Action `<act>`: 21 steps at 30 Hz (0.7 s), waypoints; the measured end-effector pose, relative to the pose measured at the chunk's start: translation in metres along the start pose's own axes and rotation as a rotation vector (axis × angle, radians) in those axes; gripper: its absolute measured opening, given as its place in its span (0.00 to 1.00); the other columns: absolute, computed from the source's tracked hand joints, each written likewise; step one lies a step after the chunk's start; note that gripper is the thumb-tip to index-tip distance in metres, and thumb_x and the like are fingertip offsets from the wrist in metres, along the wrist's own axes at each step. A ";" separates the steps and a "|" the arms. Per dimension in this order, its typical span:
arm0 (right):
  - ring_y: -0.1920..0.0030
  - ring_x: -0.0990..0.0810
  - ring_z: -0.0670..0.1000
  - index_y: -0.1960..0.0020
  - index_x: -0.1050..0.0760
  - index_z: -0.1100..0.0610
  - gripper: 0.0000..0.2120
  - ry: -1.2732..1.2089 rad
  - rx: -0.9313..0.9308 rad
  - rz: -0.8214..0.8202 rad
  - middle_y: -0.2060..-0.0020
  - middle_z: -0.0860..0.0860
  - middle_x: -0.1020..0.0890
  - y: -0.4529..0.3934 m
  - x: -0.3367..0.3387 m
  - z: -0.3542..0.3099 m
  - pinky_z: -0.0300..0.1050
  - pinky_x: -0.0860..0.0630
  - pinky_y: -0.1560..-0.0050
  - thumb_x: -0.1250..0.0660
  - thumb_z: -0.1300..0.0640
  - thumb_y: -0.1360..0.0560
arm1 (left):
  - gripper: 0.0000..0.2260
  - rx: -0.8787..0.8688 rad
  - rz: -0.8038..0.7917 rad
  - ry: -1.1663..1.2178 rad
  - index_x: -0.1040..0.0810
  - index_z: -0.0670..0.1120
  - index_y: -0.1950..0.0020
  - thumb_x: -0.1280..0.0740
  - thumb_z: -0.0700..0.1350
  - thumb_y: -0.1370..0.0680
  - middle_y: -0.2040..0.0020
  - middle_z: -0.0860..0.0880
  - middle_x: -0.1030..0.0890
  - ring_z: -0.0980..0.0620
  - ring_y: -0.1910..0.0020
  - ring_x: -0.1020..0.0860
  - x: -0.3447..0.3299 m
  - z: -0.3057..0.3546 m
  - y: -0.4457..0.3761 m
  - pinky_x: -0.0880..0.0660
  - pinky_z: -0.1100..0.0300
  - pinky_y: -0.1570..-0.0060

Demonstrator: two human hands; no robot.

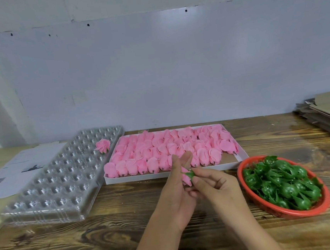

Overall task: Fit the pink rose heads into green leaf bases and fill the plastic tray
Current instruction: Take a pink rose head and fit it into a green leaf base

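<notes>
My left hand (179, 186) holds a pink rose head (186, 178) in front of the white box. My right hand (212, 182) pinches a green leaf base (191, 174) against that rose. The white box (241, 152) holds several rows of pink rose heads (162, 151). A red basket (326, 196) at the right is full of green leaf bases (282, 184). The clear plastic tray (60, 175) lies at the left, with one finished rose (102, 146) standing in a cell near its far right edge.
Printed paper sheets (13, 171) lie left of the tray. Flat cardboard pieces (328, 113) are stacked at the far right. A grey wall stands right behind the wooden table (91, 242).
</notes>
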State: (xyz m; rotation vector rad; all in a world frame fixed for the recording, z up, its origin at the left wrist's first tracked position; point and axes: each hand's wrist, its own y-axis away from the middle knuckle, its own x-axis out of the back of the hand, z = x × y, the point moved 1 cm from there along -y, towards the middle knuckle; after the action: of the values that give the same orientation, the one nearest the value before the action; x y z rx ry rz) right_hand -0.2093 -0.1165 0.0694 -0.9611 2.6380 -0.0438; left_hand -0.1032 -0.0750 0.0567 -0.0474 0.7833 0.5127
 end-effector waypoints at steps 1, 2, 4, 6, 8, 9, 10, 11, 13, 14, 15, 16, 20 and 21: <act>0.63 0.14 0.51 0.53 0.15 0.54 0.14 -0.010 -0.003 0.020 0.61 0.58 0.13 0.000 0.000 0.000 0.36 0.19 0.63 0.32 0.71 0.25 | 0.19 -0.007 0.002 -0.006 0.13 0.57 0.46 0.35 0.65 0.26 0.40 0.56 0.15 0.55 0.45 0.15 -0.001 -0.001 0.000 0.17 0.57 0.53; 0.64 0.15 0.51 0.51 0.16 0.56 0.12 -0.020 -0.008 0.038 0.61 0.59 0.13 0.000 -0.001 0.001 0.37 0.19 0.63 0.32 0.71 0.25 | 0.19 -0.015 0.002 -0.011 0.13 0.56 0.46 0.35 0.65 0.26 0.41 0.55 0.15 0.55 0.45 0.15 -0.002 -0.001 0.001 0.18 0.58 0.53; 0.64 0.15 0.51 0.50 0.17 0.57 0.11 -0.038 -0.018 0.061 0.61 0.59 0.13 0.001 -0.002 0.002 0.37 0.19 0.63 0.32 0.71 0.26 | 0.19 -0.035 -0.004 -0.022 0.13 0.56 0.46 0.36 0.65 0.25 0.42 0.54 0.14 0.54 0.45 0.15 -0.002 -0.002 0.002 0.18 0.59 0.52; 0.63 0.14 0.52 0.51 0.16 0.56 0.11 -0.044 -0.025 0.058 0.60 0.59 0.13 0.001 -0.002 0.003 0.38 0.19 0.63 0.31 0.69 0.26 | 0.20 -0.053 -0.010 -0.045 0.13 0.57 0.45 0.37 0.66 0.25 0.43 0.55 0.14 0.55 0.44 0.16 -0.001 -0.001 0.002 0.18 0.59 0.52; 0.59 0.14 0.52 0.52 0.14 0.53 0.09 -0.072 -0.053 0.032 0.59 0.58 0.13 0.001 -0.003 0.002 0.38 0.18 0.60 0.29 0.65 0.27 | 0.20 -0.074 -0.014 -0.078 0.14 0.58 0.44 0.36 0.68 0.26 0.41 0.57 0.15 0.57 0.43 0.17 -0.001 0.000 0.003 0.18 0.59 0.50; 0.57 0.14 0.52 0.51 0.14 0.52 0.09 -0.101 -0.074 0.022 0.58 0.57 0.13 0.002 -0.004 0.001 0.39 0.18 0.58 0.28 0.62 0.28 | 0.21 -0.089 -0.022 -0.094 0.14 0.59 0.43 0.33 0.69 0.27 0.40 0.58 0.16 0.57 0.42 0.17 -0.001 0.000 0.004 0.18 0.58 0.49; 0.55 0.13 0.52 0.52 0.14 0.50 0.10 -0.138 -0.094 0.022 0.57 0.57 0.13 0.002 -0.004 0.002 0.39 0.18 0.58 0.27 0.59 0.31 | 0.23 -0.102 -0.032 -0.107 0.14 0.59 0.42 0.31 0.71 0.30 0.40 0.58 0.16 0.57 0.41 0.17 -0.001 0.001 0.005 0.19 0.58 0.49; 0.55 0.13 0.52 0.52 0.14 0.50 0.11 -0.178 -0.114 0.031 0.57 0.56 0.13 0.001 -0.003 0.002 0.39 0.19 0.57 0.26 0.57 0.34 | 0.25 -0.112 -0.043 -0.119 0.15 0.59 0.41 0.29 0.71 0.32 0.39 0.58 0.16 0.57 0.41 0.18 -0.002 0.000 0.006 0.19 0.59 0.48; 0.55 0.14 0.52 0.52 0.14 0.53 0.12 -0.249 -0.151 0.037 0.55 0.57 0.13 0.000 -0.003 0.004 0.39 0.19 0.58 0.26 0.57 0.35 | 0.29 -0.129 -0.064 -0.158 0.16 0.59 0.40 0.27 0.73 0.34 0.37 0.59 0.17 0.59 0.39 0.19 -0.004 0.000 0.009 0.20 0.60 0.47; 0.55 0.14 0.52 0.51 0.14 0.55 0.12 -0.278 -0.168 0.034 0.54 0.59 0.14 0.000 -0.002 0.004 0.39 0.19 0.58 0.26 0.57 0.34 | 0.30 -0.133 -0.072 -0.176 0.16 0.59 0.38 0.28 0.73 0.35 0.36 0.59 0.18 0.59 0.37 0.20 -0.005 0.001 0.009 0.20 0.61 0.45; 0.57 0.14 0.52 0.51 0.14 0.57 0.12 -0.304 -0.183 0.033 0.54 0.60 0.14 0.000 -0.002 0.005 0.39 0.19 0.59 0.26 0.58 0.34 | 0.31 -0.134 -0.077 -0.193 0.17 0.58 0.37 0.28 0.73 0.34 0.35 0.58 0.19 0.58 0.36 0.21 -0.005 0.002 0.010 0.21 0.61 0.43; 0.58 0.14 0.52 0.51 0.14 0.58 0.12 -0.325 -0.193 0.037 0.54 0.61 0.14 -0.001 0.000 0.005 0.39 0.19 0.60 0.26 0.58 0.34 | 0.31 -0.132 -0.083 -0.215 0.17 0.58 0.36 0.27 0.73 0.34 0.33 0.57 0.19 0.57 0.34 0.21 -0.005 0.003 0.010 0.21 0.60 0.41; 0.61 0.15 0.50 0.51 0.14 0.59 0.12 -0.344 -0.185 0.071 0.56 0.58 0.14 -0.003 0.010 0.005 0.39 0.19 0.61 0.26 0.58 0.34 | 0.25 -0.172 -0.112 -0.382 0.20 0.60 0.33 0.25 0.64 0.29 0.33 0.53 0.20 0.52 0.33 0.21 0.003 0.015 0.013 0.25 0.51 0.33; 0.60 0.15 0.50 0.50 0.15 0.59 0.13 -0.338 -0.185 0.079 0.55 0.58 0.14 -0.004 0.014 0.006 0.39 0.19 0.60 0.26 0.58 0.34 | 0.23 -0.187 -0.130 -0.454 0.21 0.62 0.34 0.24 0.62 0.28 0.34 0.53 0.19 0.53 0.34 0.20 0.006 0.019 0.014 0.25 0.52 0.33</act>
State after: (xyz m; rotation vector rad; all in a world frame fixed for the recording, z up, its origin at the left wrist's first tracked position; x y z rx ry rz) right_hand -0.2149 -0.1279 0.0607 -0.8351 2.3910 0.3559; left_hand -0.0935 -0.0557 0.0680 -0.1490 0.2851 0.4498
